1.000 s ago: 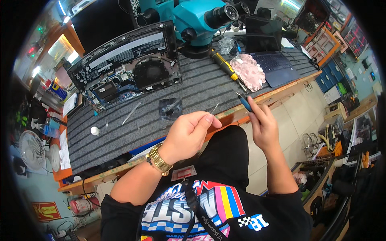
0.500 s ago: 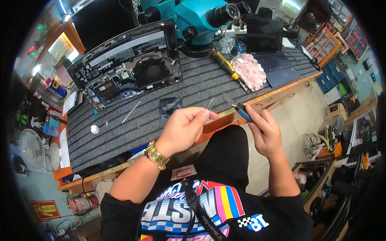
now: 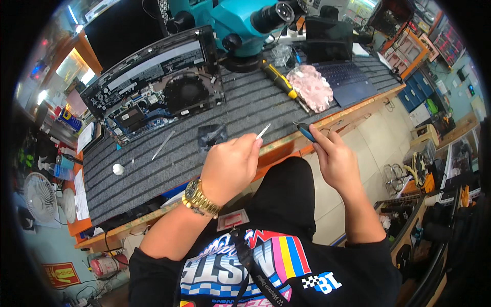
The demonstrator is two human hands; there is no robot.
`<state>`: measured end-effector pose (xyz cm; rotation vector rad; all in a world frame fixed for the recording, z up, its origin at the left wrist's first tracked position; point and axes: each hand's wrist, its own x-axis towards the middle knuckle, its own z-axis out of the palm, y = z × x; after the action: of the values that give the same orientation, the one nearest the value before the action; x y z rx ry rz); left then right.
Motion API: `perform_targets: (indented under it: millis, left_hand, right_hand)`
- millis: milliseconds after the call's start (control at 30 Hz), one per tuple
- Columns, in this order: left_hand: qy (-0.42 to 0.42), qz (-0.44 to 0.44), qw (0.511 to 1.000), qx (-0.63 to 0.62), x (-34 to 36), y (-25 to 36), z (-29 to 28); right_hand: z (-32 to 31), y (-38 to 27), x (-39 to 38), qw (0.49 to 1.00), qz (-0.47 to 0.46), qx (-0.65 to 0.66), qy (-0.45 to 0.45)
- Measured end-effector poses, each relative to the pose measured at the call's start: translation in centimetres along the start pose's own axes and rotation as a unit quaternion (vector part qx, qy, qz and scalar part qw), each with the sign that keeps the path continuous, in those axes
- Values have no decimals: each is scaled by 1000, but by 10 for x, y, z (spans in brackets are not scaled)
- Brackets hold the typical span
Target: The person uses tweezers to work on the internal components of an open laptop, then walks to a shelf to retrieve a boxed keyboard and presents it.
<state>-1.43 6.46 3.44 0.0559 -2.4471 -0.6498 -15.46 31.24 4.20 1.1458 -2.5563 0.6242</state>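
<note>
Through the head view I have the left hand pinched firmly around a slim pale tool [image 3: 264,130], its pointed end jutting past the fingers; that's the left hand [image 3: 230,163]. My right hand [image 3: 337,162] grips a blue-and-black tool [image 3: 306,132] between thumb and fingers. The two tips are near each other but apart, by the front edge of the grey striped mat [image 3: 169,171]. Beyond them I see a dark packet [image 3: 212,136] and an opened laptop [image 3: 153,82].
</note>
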Motion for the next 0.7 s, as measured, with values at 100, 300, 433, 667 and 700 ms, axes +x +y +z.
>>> perform_targets:
  millis: [100, 300, 433, 667, 700]
  left_hand:
    - [-42, -85, 968, -231, 10, -7, -3]
    - [-187, -324, 675, -636, 6, -1, -15]
    - [-201, -355, 573, -711, 6, 4, -23]
    - [-230, -351, 465, -779, -5, -10, -14]
    - [-243, -330, 452, -792, -5, -11, -14]
  right_hand:
    - [-5, -4, 0, 990, -52, 127, 27]
    - [21, -7, -7, 971, -105, 211, 52]
    - [35, 10, -9, 975, -50, 204, 75]
    - [37, -7, -3, 972, -53, 226, 30]
    - [42, -2, 1, 971, -37, 230, 55]
